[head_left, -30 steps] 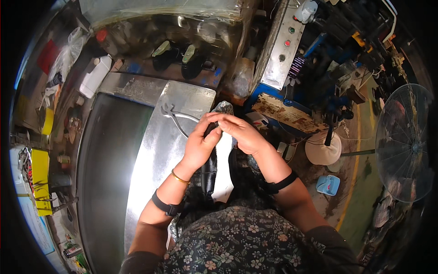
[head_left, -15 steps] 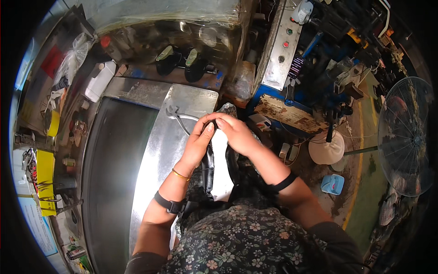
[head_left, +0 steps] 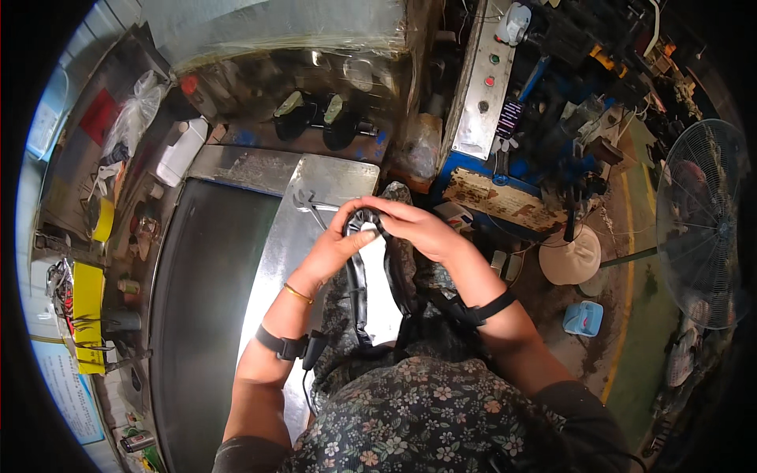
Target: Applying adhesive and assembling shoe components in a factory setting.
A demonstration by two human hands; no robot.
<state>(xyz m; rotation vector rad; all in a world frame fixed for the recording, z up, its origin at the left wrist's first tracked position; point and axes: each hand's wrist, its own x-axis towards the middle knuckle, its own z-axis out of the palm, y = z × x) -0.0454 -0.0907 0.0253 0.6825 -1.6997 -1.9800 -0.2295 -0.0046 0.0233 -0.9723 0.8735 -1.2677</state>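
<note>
A black shoe upper [head_left: 359, 303] with a white insole board [head_left: 381, 296] lies bottom up along my lap, its rounded end pointing away from me. Gathered folds of black material curl over the board at that end. My left hand [head_left: 337, 243] grips the left side of the rounded end, its thumb pressing on the edge of the board. From the right, my right hand [head_left: 418, 230] wraps round the same end, fingers along the outer rim. Metal pincers [head_left: 303, 200] rest on the steel bench top [head_left: 331, 169] just beyond my left hand.
A dark conveyor belt [head_left: 209, 315] runs along the left. Two black shoes [head_left: 339, 126] stand at the back. Ahead right is a machine panel with buttons [head_left: 483, 94]. A white round stool-like object [head_left: 569, 256], a blue container [head_left: 583, 318] and a large fan [head_left: 702, 229] stand at right.
My left thumb has shifted down onto the board and my right thumb has moved off the tip, so the gathered folds at the rounded end now show. The view has shifted slightly.
</note>
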